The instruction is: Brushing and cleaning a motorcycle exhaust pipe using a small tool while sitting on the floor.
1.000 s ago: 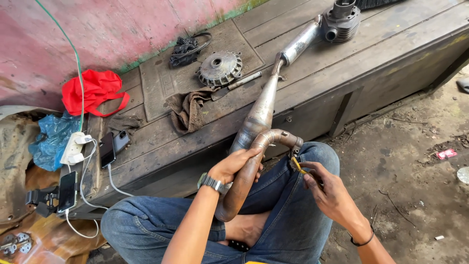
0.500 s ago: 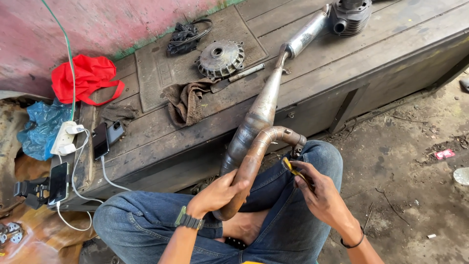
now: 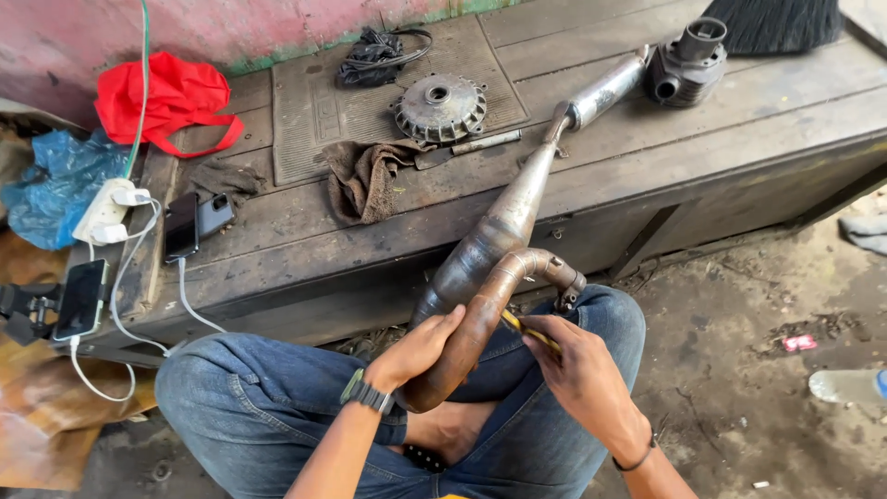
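Wooden surface [image 3: 647, 176] bearing one rusty exhaust pipe [image 3: 504, 231], its bent end in the person's lap
Left hand [image 3: 420, 346] fingers wrap the pipe's bend; right hand [image 3: 577, 360] fingers pinch one yellow-handled tool [image 3: 527, 330] against it; three phones [image 3: 180, 226] charging

Bench passage: open planks right of the exhaust pipe [image 3: 504, 231]; left blocked by brown rag [image 3: 365, 176], finned metal disc [image 3: 439, 106], phones [image 3: 194, 222], power strip [image 3: 106, 211].
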